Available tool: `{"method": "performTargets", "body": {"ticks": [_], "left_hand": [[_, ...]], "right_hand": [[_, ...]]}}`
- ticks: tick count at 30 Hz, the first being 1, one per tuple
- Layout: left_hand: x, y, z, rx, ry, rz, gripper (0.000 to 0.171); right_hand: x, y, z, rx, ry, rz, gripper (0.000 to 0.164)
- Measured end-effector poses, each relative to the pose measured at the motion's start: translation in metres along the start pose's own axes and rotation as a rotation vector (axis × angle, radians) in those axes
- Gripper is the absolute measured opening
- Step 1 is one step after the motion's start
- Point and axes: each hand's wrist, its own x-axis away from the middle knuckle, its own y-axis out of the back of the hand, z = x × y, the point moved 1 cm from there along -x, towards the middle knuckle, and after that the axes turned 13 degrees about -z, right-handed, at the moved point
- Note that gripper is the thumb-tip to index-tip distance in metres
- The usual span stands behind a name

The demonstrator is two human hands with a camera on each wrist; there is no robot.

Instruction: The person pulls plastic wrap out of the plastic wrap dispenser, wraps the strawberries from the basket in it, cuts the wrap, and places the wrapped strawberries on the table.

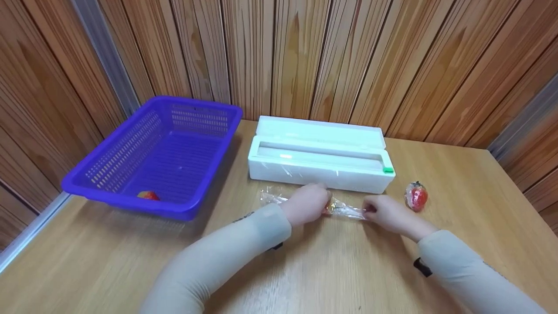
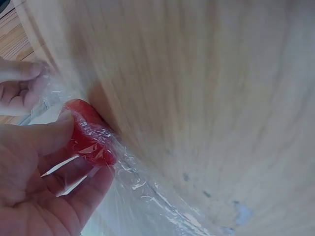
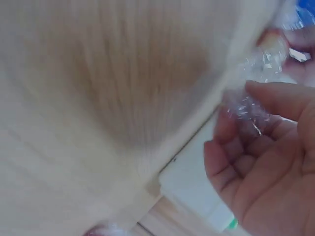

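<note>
Fruit point(image 2: 91, 137), red and covered by clear film point(image 1: 348, 211), sat in the left hand point(image 1: 307, 204), near the centre of the head view. I recorded the left hand as curled, its thumb and fingertips against opposite sides of the fruit. The right hand point(image 1: 388, 213), at 3 o'clock from it, pinched a gathered end of the film between thumb and bent fingers; a looser film end extended toward 9 o'clock. I could not tell whether the fruit touched the table point(image 1: 327, 270). I rated the fruit light and possibly soft enough to bruise, and the film limp, slippery, self-clinging and liable to tear under a hard pull. I specified the fruit's broad sides for a light, even hold, and the gathered film close to the fruit for tension. A white box point(image 1: 296, 173) stood at 12 o'clock, a wrapped fruit point(image 1: 417, 197) lay at 3 o'clock beyond the right hand, and a purple basket point(image 1: 183, 159) containing another fruit point(image 1: 149, 195) stood at 10 o'clock.
</note>
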Motion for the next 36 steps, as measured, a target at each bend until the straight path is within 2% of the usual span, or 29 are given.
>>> {"method": "performTargets", "body": {"ticks": [6, 11, 15, 19, 22, 26, 31, 36], "left_hand": [[-0.001, 0.000, -0.001, 0.021, 0.028, 0.030, 0.010], [-0.003, 0.001, -0.003, 0.026, 0.056, 0.050, 0.011], [-0.004, 0.001, -0.003, 0.028, 0.065, 0.056, 0.014], [-0.005, 0.002, -0.002, 0.042, 0.074, 0.077, 0.013], [-0.004, 0.001, -0.003, 0.045, 0.073, 0.084, 0.013], [-0.003, 0.002, -0.004, 0.047, 0.060, 0.069, 0.018], [-0.003, 0.002, -0.004, 0.062, 0.056, 0.058, 0.017], [-0.005, 0.002, -0.005, 0.050, 0.063, 0.087, 0.015]], "right_hand": [[-0.001, 0.006, -0.012, -0.066, -0.139, 0.050, 0.013], [0.002, 0.009, -0.029, -0.138, -0.246, 0.008, 0.017], [0.004, 0.024, -0.045, -0.176, -0.241, -0.129, 0.024], [0.001, 0.038, -0.051, -0.238, -0.208, -0.290, 0.044], [-0.006, 0.041, -0.050, -0.320, -0.223, -0.354, 0.057], [-0.020, 0.036, -0.047, -0.404, -0.204, -0.409, 0.056], [-0.036, 0.027, -0.050, -0.460, -0.180, -0.373, 0.049], [-0.041, 0.024, -0.055, -0.482, -0.221, -0.294, 0.049]]}}
